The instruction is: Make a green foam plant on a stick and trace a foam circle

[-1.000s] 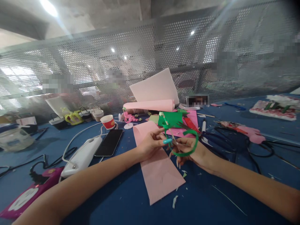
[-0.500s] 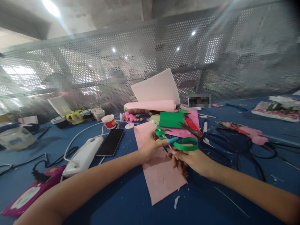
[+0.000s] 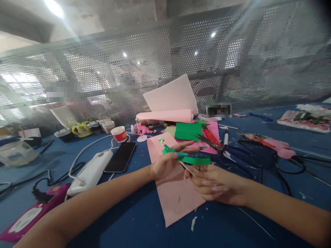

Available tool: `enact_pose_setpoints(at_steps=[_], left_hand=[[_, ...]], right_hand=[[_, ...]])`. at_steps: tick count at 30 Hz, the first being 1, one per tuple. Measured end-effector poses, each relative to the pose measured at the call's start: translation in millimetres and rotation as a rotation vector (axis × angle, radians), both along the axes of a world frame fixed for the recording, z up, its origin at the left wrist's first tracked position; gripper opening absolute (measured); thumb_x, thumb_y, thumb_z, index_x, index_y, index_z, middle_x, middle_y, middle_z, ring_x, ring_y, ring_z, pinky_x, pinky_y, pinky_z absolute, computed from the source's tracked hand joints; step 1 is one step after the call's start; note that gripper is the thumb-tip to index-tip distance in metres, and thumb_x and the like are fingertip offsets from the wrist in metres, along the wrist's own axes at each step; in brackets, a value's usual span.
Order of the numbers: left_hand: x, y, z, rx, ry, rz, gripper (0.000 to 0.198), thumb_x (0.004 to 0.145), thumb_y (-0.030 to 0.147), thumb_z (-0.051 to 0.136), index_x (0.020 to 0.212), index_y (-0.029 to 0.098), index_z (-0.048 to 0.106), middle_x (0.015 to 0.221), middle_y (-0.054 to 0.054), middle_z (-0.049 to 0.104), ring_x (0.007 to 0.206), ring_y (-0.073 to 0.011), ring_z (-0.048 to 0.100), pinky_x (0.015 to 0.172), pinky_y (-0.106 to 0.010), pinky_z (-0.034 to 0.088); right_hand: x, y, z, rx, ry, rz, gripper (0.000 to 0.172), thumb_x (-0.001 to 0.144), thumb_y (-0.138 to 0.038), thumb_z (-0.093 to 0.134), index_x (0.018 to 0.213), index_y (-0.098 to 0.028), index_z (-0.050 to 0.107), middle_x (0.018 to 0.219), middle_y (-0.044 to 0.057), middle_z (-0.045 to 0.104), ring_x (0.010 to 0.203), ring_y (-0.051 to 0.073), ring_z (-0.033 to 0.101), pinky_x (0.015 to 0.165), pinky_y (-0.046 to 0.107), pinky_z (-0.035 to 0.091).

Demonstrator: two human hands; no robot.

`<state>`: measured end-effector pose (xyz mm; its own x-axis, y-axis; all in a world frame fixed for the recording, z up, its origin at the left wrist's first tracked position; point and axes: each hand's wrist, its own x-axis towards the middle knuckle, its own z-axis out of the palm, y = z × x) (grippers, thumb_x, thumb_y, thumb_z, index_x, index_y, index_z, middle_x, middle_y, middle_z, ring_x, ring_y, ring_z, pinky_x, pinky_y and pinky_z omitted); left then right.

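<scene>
A narrow green paper strip [image 3: 198, 161] runs between my hands, its left part wound about the upper end of a thin pale stick [image 3: 188, 168]. My left hand [image 3: 165, 164] pinches the strip near that end, thumb on top and fingers stretched to the right. Just above it shows a small pale-green tip [image 3: 161, 140]. Lower down, my right hand [image 3: 216, 183] is closed round the stick, palm side partly turned up. Beneath both hands lies a pink sheet [image 3: 178, 203] with a curled far end.
Behind my hands are a green sheet [image 3: 188, 131], open scissors [image 3: 219, 148] and a pink roll [image 3: 165, 116]. A phone [image 3: 121, 157], a white power strip [image 3: 90, 172] and a paper cup [image 3: 119, 134] stand left. On the right rests a pink glue gun [image 3: 279, 146] with its cord.
The loop of green strip has flattened and straightened. My left fingers have reached out to the right, and my right hand has rolled palm-up, showing more of its fingers.
</scene>
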<state>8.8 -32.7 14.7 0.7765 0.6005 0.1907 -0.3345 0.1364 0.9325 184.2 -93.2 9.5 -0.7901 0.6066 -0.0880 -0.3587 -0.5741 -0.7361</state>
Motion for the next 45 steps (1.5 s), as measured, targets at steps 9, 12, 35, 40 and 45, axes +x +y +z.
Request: enact_pose_setpoints(at_steps=[9, 12, 35, 40, 45], left_hand=[[1, 0, -1.4, 0.067, 0.092, -0.077, 0.063, 0.066, 0.04, 0.076, 0.124, 0.022, 0.058, 0.121, -0.013, 0.064, 0.105, -0.026, 0.063, 0.09, -0.034, 0.045], [0, 2, -4.2, 0.077, 0.114, -0.064, 0.07, 0.064, 0.036, 0.079, 0.129, 0.025, 0.054, 0.123, -0.012, 0.062, 0.106, -0.026, 0.062, 0.086, -0.033, 0.047], [5, 12, -12.6, 0.207, 0.116, 0.338, 0.048, 0.056, 0.039, 0.084, 0.097, 0.017, 0.07, 0.087, -0.005, 0.068, 0.081, -0.017, 0.062, 0.076, -0.028, 0.046], [4, 13, -11.3, 0.275, -0.022, 0.359, 0.059, 0.064, 0.047, 0.078, 0.116, 0.024, 0.063, 0.127, -0.01, 0.058, 0.12, -0.0257, 0.052, 0.101, -0.035, 0.04], [3, 12, -4.0, 0.243, -0.037, 0.386, 0.058, 0.064, 0.029, 0.081, 0.119, 0.023, 0.06, 0.13, -0.01, 0.057, 0.121, -0.0267, 0.052, 0.1, -0.038, 0.042]], right_hand=[[8, 9, -0.5, -0.181, 0.2, 0.123, 0.027, 0.094, -0.019, 0.05, 0.069, -0.011, 0.055, 0.045, -0.01, 0.033, 0.033, 0.0, 0.02, 0.036, 0.012, 0.027], [7, 7, 1.7, -0.191, 0.237, 0.2, 0.035, 0.094, -0.021, 0.051, 0.06, -0.011, 0.05, 0.045, -0.009, 0.033, 0.034, 0.0, 0.021, 0.039, 0.011, 0.031], [16, 19, -8.9, 0.342, -0.231, -0.25, 0.028, 0.087, -0.042, 0.061, 0.078, -0.016, 0.058, 0.045, -0.009, 0.042, 0.031, 0.001, 0.021, 0.029, 0.015, 0.015], [18, 24, -15.3, 0.349, -0.252, -0.255, 0.03, 0.086, -0.044, 0.061, 0.078, -0.016, 0.058, 0.047, -0.009, 0.045, 0.03, 0.001, 0.021, 0.029, 0.015, 0.016], [17, 24, -15.7, 0.369, -0.259, -0.257, 0.029, 0.085, -0.044, 0.062, 0.08, -0.015, 0.059, 0.044, -0.01, 0.042, 0.029, 0.001, 0.02, 0.029, 0.015, 0.015]])
